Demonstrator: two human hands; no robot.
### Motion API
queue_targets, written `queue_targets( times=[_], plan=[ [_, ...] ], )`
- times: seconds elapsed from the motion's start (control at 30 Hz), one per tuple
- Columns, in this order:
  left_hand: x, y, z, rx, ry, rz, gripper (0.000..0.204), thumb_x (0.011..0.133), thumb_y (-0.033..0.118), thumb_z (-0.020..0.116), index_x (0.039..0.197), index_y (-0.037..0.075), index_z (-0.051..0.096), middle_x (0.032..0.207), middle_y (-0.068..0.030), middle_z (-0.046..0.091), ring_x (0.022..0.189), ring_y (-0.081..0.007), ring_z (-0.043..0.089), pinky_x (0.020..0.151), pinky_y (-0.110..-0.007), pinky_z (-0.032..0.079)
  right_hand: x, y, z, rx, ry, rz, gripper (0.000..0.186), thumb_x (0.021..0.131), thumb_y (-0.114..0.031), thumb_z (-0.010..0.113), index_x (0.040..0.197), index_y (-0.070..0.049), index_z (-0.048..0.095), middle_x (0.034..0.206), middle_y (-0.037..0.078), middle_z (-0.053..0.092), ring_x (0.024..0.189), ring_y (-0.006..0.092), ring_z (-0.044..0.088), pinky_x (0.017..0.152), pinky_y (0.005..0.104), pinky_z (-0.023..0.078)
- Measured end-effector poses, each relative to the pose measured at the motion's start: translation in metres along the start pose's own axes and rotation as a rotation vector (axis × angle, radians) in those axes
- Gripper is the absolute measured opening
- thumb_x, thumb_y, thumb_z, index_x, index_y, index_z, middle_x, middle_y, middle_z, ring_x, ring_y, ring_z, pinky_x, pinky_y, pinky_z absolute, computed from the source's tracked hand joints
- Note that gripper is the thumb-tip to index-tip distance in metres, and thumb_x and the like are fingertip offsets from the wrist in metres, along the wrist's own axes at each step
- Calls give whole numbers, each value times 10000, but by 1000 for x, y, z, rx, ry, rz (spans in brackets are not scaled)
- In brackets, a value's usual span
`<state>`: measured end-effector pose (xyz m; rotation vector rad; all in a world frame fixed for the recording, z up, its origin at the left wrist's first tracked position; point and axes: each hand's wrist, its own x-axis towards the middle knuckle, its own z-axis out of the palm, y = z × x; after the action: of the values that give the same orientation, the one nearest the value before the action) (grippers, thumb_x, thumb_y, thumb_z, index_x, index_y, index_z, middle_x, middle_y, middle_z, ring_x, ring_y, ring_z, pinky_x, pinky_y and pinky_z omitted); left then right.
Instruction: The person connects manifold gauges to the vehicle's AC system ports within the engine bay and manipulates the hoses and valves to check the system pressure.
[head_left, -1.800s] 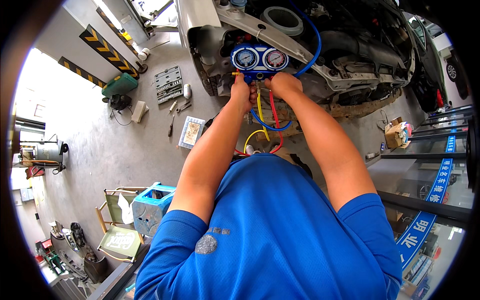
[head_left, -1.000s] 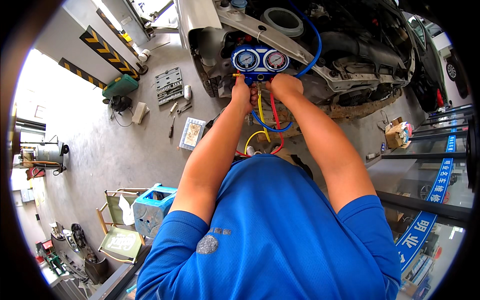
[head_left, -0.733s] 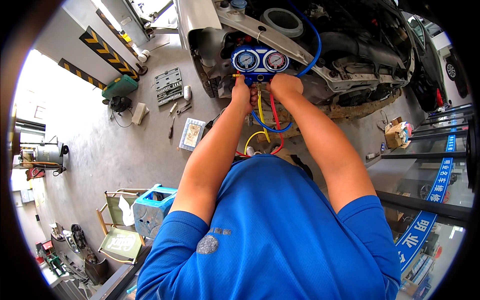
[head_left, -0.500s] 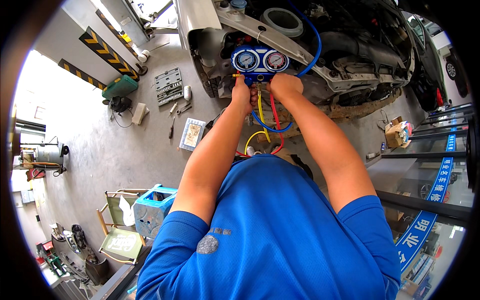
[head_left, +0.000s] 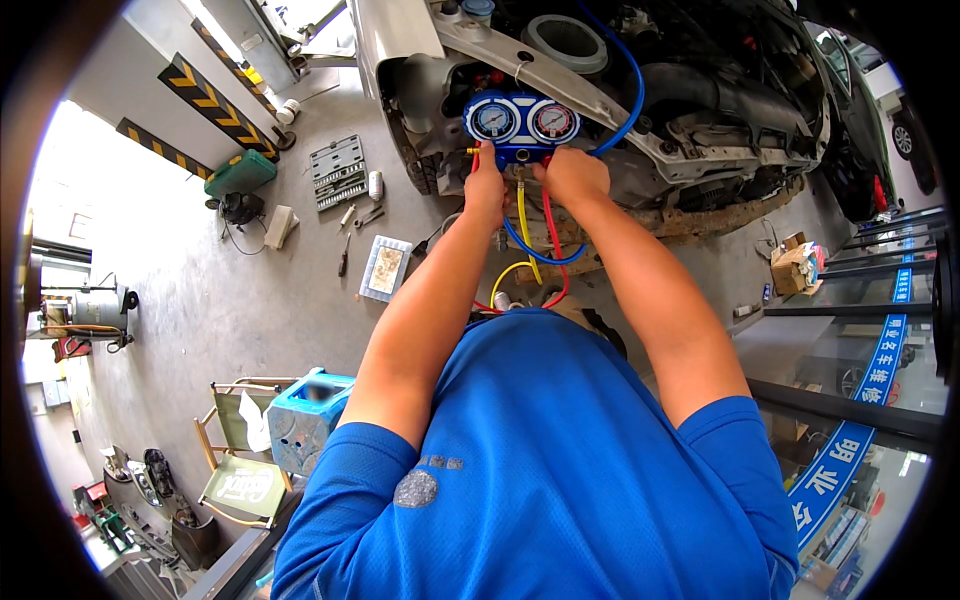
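A blue manifold gauge set [head_left: 521, 127] with two round dials is in front of the car's opened front end. My left hand [head_left: 485, 190] is closed on its lower left side, thumb pointing up along the body. On the lower right side, my right hand [head_left: 577, 178] is closed over the red fitting, with knuckles facing me. Between the hands a yellow hose [head_left: 524, 222] drops from the middle port. A red hose [head_left: 553, 225] and a looped blue hose [head_left: 530, 250] hang beside it. The fingertips of both hands are partly hidden.
The car's bare front frame [head_left: 690, 160] and engine bay lie beyond the gauges. At left on the floor are an open socket set [head_left: 339, 172], a screwdriver [head_left: 343, 257] and a parts case [head_left: 384, 268]. A blue stool [head_left: 305, 425] and a folding chair [head_left: 245, 485] stand nearer.
My left fingers have drawn in from below the middle of the gauge set, and the left thumb now points higher. The right hand has shifted very slightly right.
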<state>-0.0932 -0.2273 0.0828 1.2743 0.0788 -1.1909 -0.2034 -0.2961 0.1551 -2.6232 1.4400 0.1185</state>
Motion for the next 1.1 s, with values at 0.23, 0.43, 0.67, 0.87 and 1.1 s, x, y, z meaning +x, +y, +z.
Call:
queue_targets(
  times=[0.23,0.43,0.67,0.87,1.1],
  plan=[
    [9,-7,3,148,124,186,419,808,469,613,694,81,501,541,-14,435,431,-137,396,397,-284,300,11,8,18,-118,118,-106,408,760,-330,668,1004,-21,560,860,151,649,806,307,645,667,408,520],
    [-10,4,7,-179,-79,-159,452,859,538,435,711,113,463,516,2,372,405,-137,300,403,-275,212,14,8,20,-179,149,-144,360,746,-265,676,1004,-42,562,916,162,629,825,316,642,663,413,524],
    [2,-2,2,-289,-191,-222,463,878,560,351,693,140,408,505,13,343,399,-129,271,404,-262,196,13,7,17,-175,178,-175,209,842,-121,463,981,-39,597,903,167,642,804,312,657,631,420,527],
    [-1,-1,6,-274,-176,-213,464,883,556,348,697,137,411,503,11,342,397,-128,270,404,-259,195,19,11,24,-158,187,-147,270,748,-215,636,944,-40,571,889,176,624,787,328,645,643,420,523],
    [-2,3,3,-13,-63,-84,460,878,541,408,753,104,479,551,-18,425,449,-158,373,418,-292,280,13,3,12,-115,67,-93,292,821,-307,597,955,-47,597,855,184,651,814,314,649,657,407,522]
  ],
)
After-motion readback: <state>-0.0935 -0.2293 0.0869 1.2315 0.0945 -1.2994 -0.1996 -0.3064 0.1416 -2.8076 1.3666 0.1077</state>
